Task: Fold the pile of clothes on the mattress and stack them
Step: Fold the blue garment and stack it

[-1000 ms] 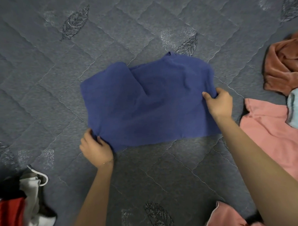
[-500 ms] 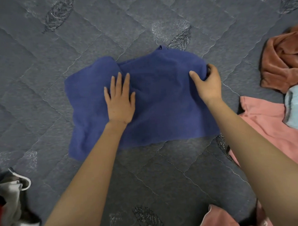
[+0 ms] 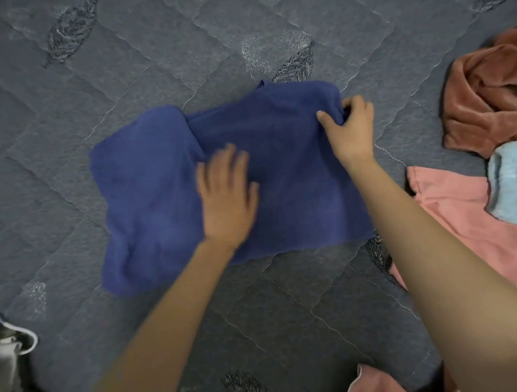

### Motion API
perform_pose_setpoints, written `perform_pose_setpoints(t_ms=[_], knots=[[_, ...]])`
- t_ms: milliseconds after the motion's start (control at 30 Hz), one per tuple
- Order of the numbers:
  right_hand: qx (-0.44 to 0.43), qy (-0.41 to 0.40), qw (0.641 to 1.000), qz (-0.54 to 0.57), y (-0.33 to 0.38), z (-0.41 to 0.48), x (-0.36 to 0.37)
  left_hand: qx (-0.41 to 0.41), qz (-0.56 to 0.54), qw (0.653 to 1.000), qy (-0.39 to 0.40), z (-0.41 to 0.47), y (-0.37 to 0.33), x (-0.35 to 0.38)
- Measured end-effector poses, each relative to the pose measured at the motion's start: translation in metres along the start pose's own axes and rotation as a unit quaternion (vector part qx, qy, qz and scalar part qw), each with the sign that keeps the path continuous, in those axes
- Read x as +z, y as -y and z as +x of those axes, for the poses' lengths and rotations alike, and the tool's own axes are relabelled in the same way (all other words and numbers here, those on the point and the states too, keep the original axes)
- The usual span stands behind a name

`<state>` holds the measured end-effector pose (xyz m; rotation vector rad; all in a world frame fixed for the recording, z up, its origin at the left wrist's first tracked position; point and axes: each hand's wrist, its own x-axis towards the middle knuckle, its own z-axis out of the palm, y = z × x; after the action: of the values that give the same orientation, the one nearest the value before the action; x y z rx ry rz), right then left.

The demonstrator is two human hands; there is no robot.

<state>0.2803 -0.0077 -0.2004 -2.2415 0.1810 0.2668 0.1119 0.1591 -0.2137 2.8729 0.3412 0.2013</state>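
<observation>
A dark blue cloth [image 3: 151,200] lies spread on the grey quilted mattress [image 3: 127,68], with a fold line running down its left third. My left hand [image 3: 226,197] lies flat on the middle of the cloth, fingers straight and blurred by motion. At the cloth's far right corner my right hand [image 3: 349,126] pinches the edge between thumb and curled fingers.
To the right lie a rust-brown garment [image 3: 490,96], a pink garment [image 3: 465,216] and a light blue cloth [image 3: 511,184] on top of it. Another pink piece [image 3: 375,383] shows at the bottom edge. A white and dark bundle [image 3: 10,369] sits at the bottom left.
My left hand let go of the cloth's near left corner, moved onto its middle and now slides to the right across it. My right hand shifted up along the right edge to the far corner.
</observation>
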Motion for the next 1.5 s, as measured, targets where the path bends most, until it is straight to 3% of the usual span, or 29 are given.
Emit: perform_pose_setpoints(t_ms=[100,200,367,500,600,733,867,1133,1333,1400,1433,1500], knots=[[0.023,0.052,0.998,0.034,0.005,0.009,-0.005,0.182,-0.095,0.978,0.037,-0.039,-0.066,0.02],[0.05,0.092,0.994,0.031,0.007,0.015,-0.01,0.201,-0.048,0.974,0.09,-0.062,-0.102,0.046],[0.049,0.119,0.992,-0.009,-0.005,0.021,-0.013,0.094,-0.096,0.991,0.008,-0.062,-0.127,0.058],[0.036,0.124,0.992,-0.009,-0.002,0.017,-0.013,0.019,-0.197,0.98,-0.024,-0.053,-0.127,0.044],[0.039,0.118,0.991,0.051,0.006,0.009,-0.013,-0.09,-0.328,0.939,-0.046,-0.053,-0.112,0.007],[0.048,0.132,0.977,0.161,0.036,-0.014,0.004,-0.296,-0.464,0.832,-0.071,-0.068,-0.071,-0.038],[0.043,0.161,0.951,0.26,0.089,-0.048,0.048,-0.375,-0.509,0.761,-0.144,-0.086,-0.019,-0.065],[-0.135,0.248,0.951,0.126,0.162,-0.123,0.153,-0.445,-0.498,0.72,-0.191,-0.121,0.064,-0.084],[-0.186,0.386,0.903,0.002,0.161,-0.149,0.195,-0.553,-0.458,0.67,-0.189,-0.151,0.104,-0.074],[-0.247,0.318,0.914,-0.057,0.148,-0.148,0.193,-0.546,-0.431,0.69,-0.201,-0.157,0.103,-0.075],[-0.273,0.26,0.921,-0.096,0.141,-0.144,0.188,-0.524,-0.394,0.725,-0.213,-0.159,0.102,-0.075],[-0.294,0.174,0.923,-0.178,0.128,-0.136,0.179,-0.439,-0.251,0.837,-0.207,-0.166,0.103,-0.072]])
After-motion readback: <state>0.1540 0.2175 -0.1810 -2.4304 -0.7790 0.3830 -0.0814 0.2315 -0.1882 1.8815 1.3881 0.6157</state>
